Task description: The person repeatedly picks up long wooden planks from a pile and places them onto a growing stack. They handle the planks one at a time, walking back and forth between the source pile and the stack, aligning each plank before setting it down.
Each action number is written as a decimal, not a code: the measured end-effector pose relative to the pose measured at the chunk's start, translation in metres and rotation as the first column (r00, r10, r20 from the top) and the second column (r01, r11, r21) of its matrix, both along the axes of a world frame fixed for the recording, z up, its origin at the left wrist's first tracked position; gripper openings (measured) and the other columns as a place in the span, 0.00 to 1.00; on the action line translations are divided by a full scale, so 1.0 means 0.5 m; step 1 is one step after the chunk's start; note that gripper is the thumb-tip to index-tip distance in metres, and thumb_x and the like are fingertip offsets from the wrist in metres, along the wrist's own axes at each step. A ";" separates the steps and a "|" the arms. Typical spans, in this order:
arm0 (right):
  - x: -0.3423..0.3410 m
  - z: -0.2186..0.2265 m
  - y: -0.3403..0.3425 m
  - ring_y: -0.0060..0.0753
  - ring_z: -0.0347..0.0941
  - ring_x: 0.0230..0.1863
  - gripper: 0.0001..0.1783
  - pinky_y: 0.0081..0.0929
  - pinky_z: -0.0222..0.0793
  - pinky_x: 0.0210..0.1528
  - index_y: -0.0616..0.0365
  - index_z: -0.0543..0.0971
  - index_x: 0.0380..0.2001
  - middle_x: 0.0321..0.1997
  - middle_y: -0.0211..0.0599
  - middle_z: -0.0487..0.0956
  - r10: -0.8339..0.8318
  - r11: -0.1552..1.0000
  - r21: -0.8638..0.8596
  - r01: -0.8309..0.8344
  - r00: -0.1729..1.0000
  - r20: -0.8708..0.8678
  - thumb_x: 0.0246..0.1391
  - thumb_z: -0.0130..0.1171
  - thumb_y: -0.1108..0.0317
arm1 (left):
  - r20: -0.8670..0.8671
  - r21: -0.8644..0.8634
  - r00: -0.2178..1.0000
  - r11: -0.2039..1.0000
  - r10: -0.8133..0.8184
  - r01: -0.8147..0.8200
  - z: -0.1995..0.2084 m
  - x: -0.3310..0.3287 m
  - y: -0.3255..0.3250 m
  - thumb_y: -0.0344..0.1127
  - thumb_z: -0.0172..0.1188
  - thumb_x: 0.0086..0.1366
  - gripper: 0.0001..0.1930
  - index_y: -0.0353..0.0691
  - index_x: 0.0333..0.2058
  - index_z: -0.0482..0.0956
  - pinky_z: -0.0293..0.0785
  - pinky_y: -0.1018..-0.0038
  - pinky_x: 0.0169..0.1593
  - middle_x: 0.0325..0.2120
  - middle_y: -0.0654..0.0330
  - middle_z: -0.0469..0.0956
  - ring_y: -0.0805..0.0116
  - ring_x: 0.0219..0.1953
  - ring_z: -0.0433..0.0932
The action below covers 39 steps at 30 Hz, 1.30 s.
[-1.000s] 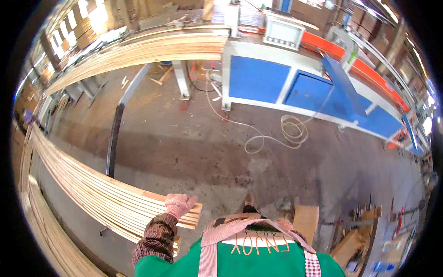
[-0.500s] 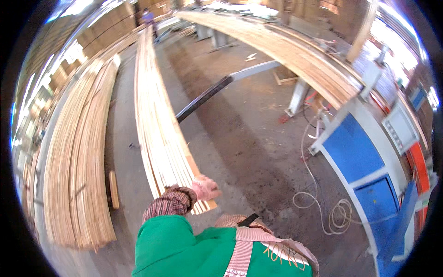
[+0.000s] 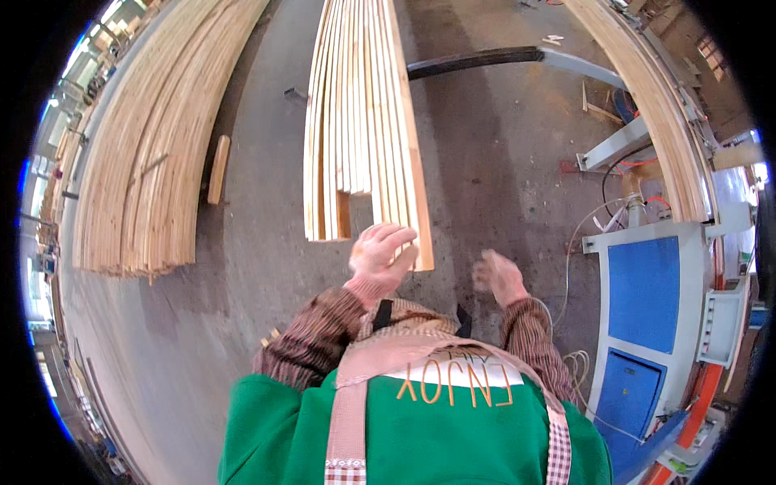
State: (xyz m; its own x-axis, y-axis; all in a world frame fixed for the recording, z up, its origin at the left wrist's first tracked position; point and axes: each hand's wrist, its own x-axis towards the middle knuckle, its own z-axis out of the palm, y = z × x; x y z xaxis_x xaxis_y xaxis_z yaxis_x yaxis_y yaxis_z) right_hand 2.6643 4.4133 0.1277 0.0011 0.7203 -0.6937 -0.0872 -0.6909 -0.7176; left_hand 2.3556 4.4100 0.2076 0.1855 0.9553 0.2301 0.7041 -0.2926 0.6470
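Stained grey-brown concrete floor (image 3: 509, 170) is seen all round. Bundle of long, pale, square-edged wooden strips (image 3: 356, 105) is centred ahead, apparently held off the floor, near ends uneven: middle strips stop short, right ones reach furthest. Left hand (image 3: 378, 257) is laid on the right strips' near ends, fingers bent; whether it is clamped can't be told. Right hand (image 3: 499, 277) is blurred, held clear of the wood, loosely spread, nothing seen in it. Hands are apart.

Risks, as judged: strips could be fanned or dropped if only the right group is pulled, since the ends aren't flush. Fingers could be pinched between strips. Bundle could be tipped off the black-and-grey metal beam (image 3: 477, 63) if pushed sideways. Further out, a foot could be caught on the short wooden block (image 3: 218, 170) lying left.
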 end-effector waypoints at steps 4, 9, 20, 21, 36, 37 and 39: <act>-0.133 -0.029 0.107 0.43 0.75 0.53 0.29 0.42 0.74 0.54 0.62 0.71 0.57 0.53 0.48 0.76 0.152 0.981 -0.098 -0.170 0.974 -0.169 0.68 0.49 0.47 | 0.321 -0.450 0.821 0.839 0.473 -0.307 -0.076 -0.099 -0.111 0.44 0.62 0.66 0.18 0.39 0.49 0.81 0.70 0.62 0.61 0.48 0.51 0.81 0.53 0.54 0.78; -0.240 -0.032 0.136 0.45 0.73 0.58 0.36 0.44 0.72 0.61 0.60 0.68 0.63 0.61 0.49 0.73 0.116 0.977 -0.118 -0.177 0.910 -0.399 0.65 0.49 0.41 | 0.122 -0.651 0.883 0.708 0.453 -0.273 -0.110 -0.129 -0.075 0.60 0.58 0.65 0.42 0.31 0.66 0.64 0.64 0.61 0.67 0.63 0.40 0.69 0.46 0.66 0.68; -0.343 -0.169 0.177 0.55 0.76 0.57 0.54 0.54 0.74 0.61 0.57 0.66 0.67 0.60 0.54 0.75 -0.006 0.967 -0.128 -0.222 0.481 -0.877 0.47 0.65 0.29 | -0.268 -0.779 0.780 0.348 0.566 -0.521 -0.036 0.049 0.018 0.70 0.72 0.40 0.67 0.31 0.67 0.48 0.68 0.58 0.65 0.62 0.39 0.65 0.43 0.64 0.69; -0.339 -0.152 0.173 0.55 0.75 0.59 0.54 0.56 0.72 0.62 0.55 0.66 0.67 0.61 0.53 0.75 -0.014 0.965 -0.126 -0.229 0.435 -0.900 0.47 0.66 0.30 | -0.295 -0.762 0.754 0.333 0.587 -0.556 -0.037 0.067 0.023 0.69 0.73 0.39 0.67 0.31 0.67 0.48 0.68 0.58 0.64 0.62 0.40 0.65 0.44 0.63 0.69; -0.283 0.125 0.239 0.53 0.79 0.51 0.37 0.49 0.78 0.56 0.64 0.69 0.62 0.54 0.52 0.79 0.113 0.983 -0.006 -0.184 0.629 -0.769 0.60 0.59 0.45 | -0.054 -0.828 0.774 0.404 0.631 -0.388 0.127 0.102 0.072 0.56 0.77 0.44 0.47 0.27 0.56 0.70 0.75 0.65 0.56 0.46 0.46 0.78 0.51 0.55 0.78; -0.281 0.157 0.246 0.52 0.80 0.50 0.37 0.48 0.78 0.55 0.64 0.69 0.62 0.54 0.51 0.79 0.128 0.984 0.019 -0.175 0.638 -0.760 0.61 0.59 0.46 | -0.008 -0.848 0.742 0.389 0.670 -0.360 0.162 0.103 0.078 0.55 0.77 0.44 0.47 0.28 0.56 0.70 0.75 0.66 0.55 0.44 0.47 0.80 0.51 0.54 0.79; -0.290 0.216 0.263 0.50 0.80 0.49 0.38 0.46 0.80 0.52 0.65 0.68 0.62 0.53 0.51 0.79 0.163 0.984 0.072 -0.163 0.657 -0.736 0.60 0.59 0.45 | 0.216 -0.789 0.746 0.563 0.630 -0.247 0.152 0.087 0.080 0.56 0.75 0.48 0.44 0.31 0.56 0.71 0.77 0.65 0.50 0.40 0.53 0.81 0.58 0.47 0.81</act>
